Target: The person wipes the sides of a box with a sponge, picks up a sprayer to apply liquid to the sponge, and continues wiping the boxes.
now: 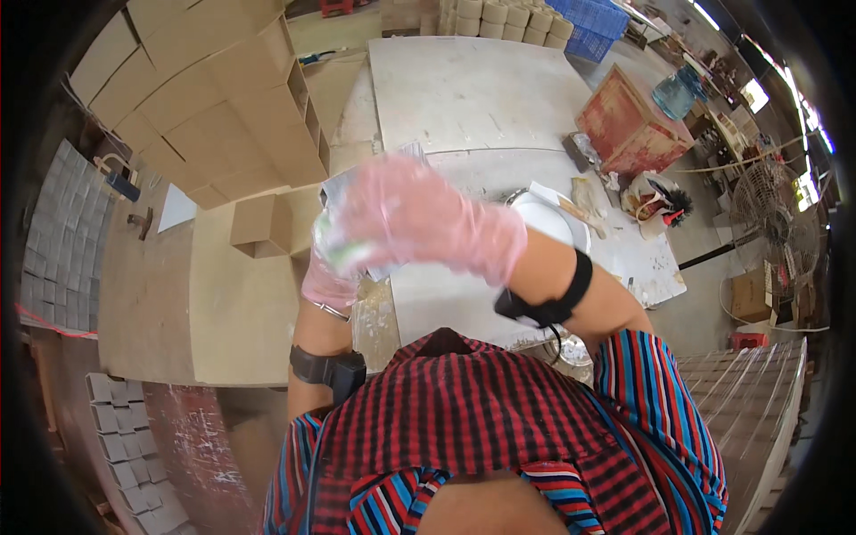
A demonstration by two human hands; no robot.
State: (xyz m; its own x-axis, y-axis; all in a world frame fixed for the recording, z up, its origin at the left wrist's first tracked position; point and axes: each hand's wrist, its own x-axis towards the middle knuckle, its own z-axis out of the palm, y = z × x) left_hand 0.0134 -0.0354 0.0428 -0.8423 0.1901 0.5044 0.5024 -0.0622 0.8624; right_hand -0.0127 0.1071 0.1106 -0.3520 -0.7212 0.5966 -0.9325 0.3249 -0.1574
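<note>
My right hand (pixel 401 214), in a thin pink glove, reaches across in front of my chest and is smeared by motion. Its fingers are bent down over a blurred white-and-green thing (pixel 350 256), perhaps a cloth. Just below and left of it is my left hand (pixel 328 283), also gloved in pink, with its fingers mostly hidden. A grey, flat-sided piece (pixel 335 189) shows from behind the gloves, seemingly in my left hand; its full shape is covered. An open brown cardboard box (pixel 261 226) lies on the table to the left of my hands.
Brown boxes (pixel 214 98) are stacked high at the far left, grey ones (pixel 67 223) beyond. Right of my hands, a round white container (pixel 548 218) has a brush (pixel 571 207) across it. A red-stained crate (pixel 629 120) bears a blue jug (pixel 676 93). A fan (pixel 767 214) stands right.
</note>
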